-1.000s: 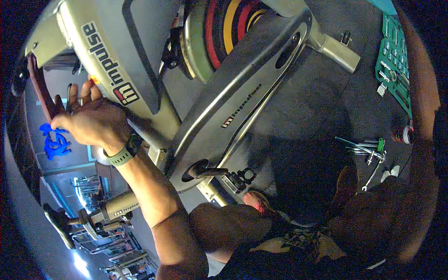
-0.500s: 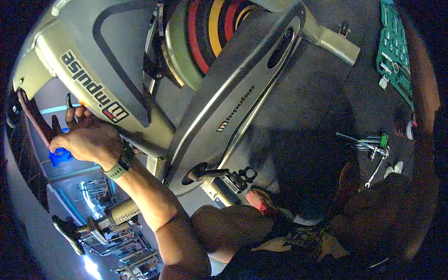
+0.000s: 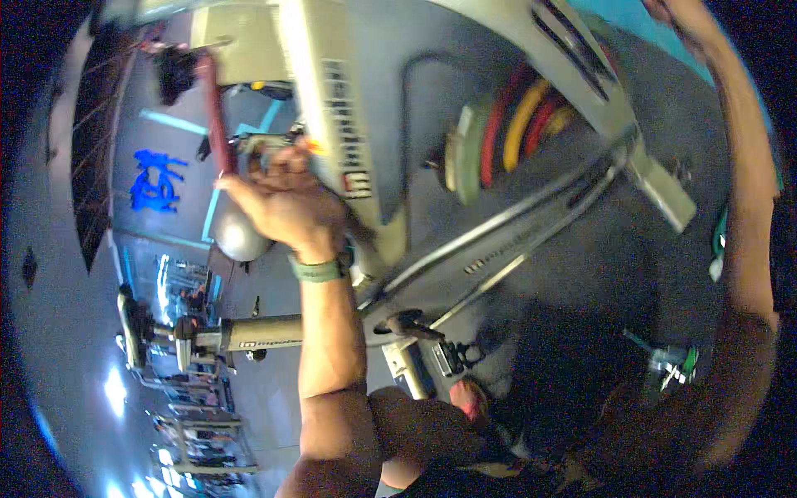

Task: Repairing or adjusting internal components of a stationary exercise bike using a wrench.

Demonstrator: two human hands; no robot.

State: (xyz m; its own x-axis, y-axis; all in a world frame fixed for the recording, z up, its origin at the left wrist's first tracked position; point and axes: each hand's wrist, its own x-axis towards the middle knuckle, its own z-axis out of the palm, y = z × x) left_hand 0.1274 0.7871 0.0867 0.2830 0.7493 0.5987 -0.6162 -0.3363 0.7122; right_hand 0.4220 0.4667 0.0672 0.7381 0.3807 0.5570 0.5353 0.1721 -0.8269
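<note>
My left hand (image 3: 295, 203), with a green-banded watch (image 3: 320, 269) on its wrist, is raised beside the pale frame (image 3: 320, 100) of an exercise bike. Its thumb reaches to the lower end of a dark red bar (image 3: 216, 124). The fingers look bent near the frame, but motion smears them, so I cannot make out whether they grip anything. At the upper right edge, my right hand (image 3: 660, 8) is partly cut off at the end of its raised arm. Its fingers are unclear. The bike's grey crank cover (image 3: 498, 257) and pedal (image 3: 457, 357) are below.
The flywheel (image 3: 473, 158) has red and yellow rings. Several tools (image 3: 671, 363) lie on the dark floor at the right. At left are a silver ball (image 3: 241, 235), the bike's seat post (image 3: 266, 334) and gym racks (image 3: 203, 423).
My view has swung, so the bike and my left hand sit further right in the picture. My right hand and forearm have come into view at the upper right.
</note>
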